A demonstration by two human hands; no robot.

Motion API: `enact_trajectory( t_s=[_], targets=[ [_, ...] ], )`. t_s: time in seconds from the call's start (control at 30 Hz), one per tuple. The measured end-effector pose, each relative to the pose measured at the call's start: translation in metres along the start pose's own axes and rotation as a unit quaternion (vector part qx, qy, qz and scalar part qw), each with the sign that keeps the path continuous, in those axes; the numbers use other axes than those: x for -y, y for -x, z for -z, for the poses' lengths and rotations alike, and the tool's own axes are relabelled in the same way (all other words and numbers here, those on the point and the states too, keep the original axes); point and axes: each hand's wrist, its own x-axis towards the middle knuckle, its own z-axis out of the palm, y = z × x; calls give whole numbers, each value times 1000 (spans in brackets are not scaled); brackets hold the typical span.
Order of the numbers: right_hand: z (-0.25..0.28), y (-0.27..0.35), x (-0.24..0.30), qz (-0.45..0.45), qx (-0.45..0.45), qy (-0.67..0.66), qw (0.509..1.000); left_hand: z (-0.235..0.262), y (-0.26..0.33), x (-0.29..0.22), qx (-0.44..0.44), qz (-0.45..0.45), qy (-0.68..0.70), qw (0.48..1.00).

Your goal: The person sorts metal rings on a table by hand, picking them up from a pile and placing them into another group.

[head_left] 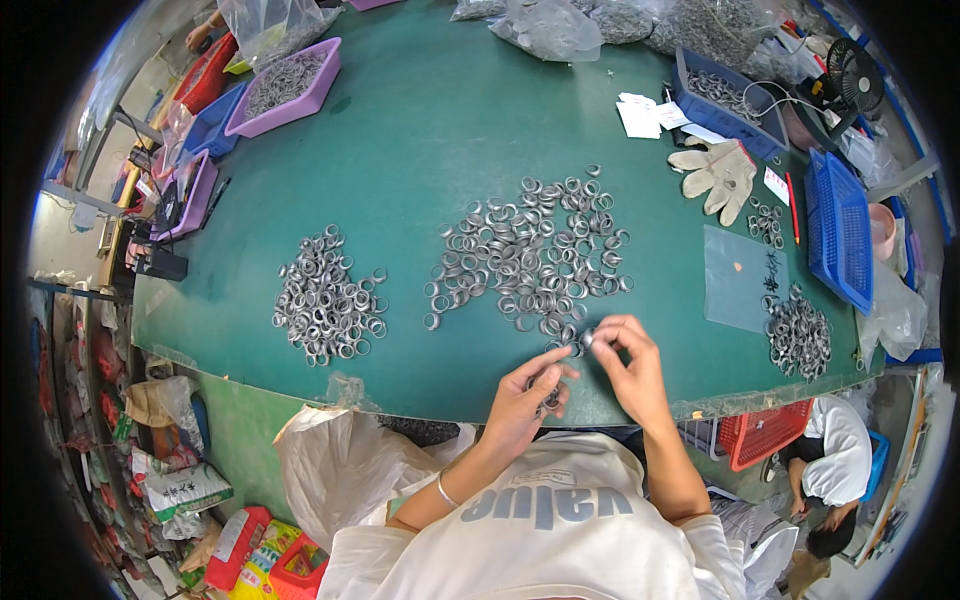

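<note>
A wide pile of grey metal rings (530, 245) lies in the middle of the green table. At its near edge my right hand (632, 365) pinches a single metal ring (587, 340) between thumb and fingers. My left hand (525, 400), just to the left and nearer to me, is curled around several metal rings (550, 398); the fingers partly hide them. A second heap of rings (330, 298) sits to the left, and a smaller heap (798, 338) lies at the right, beside a clear plastic sheet (738, 280).
At the far left stands a pink tray (325, 85) of small metal parts. A blue bin (735, 125), a work glove (720, 178), a red pencil (793, 208), a blue basket (838, 230) and a black fan (855, 75) line the right. Another person (838, 450) crouches at lower right.
</note>
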Motion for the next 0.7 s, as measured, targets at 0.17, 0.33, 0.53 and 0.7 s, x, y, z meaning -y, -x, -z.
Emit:
enact_trajectory(
  t_s=[0.17,0.33,0.53,0.7],
  targets=[
    [-2,10,13,90,64,44,993,0,-2,1,-5,21,-36,999],
    [0,-24,2,144,-50,211,965,17,-2,3,17,40,40,998],
    [-9,-29,-22,151,-66,244,956,9,3,1,34,-1,45,998],
    [0,-2,-4,-155,95,-206,962,10,2,-2,43,-11,79,996]
  ],
)
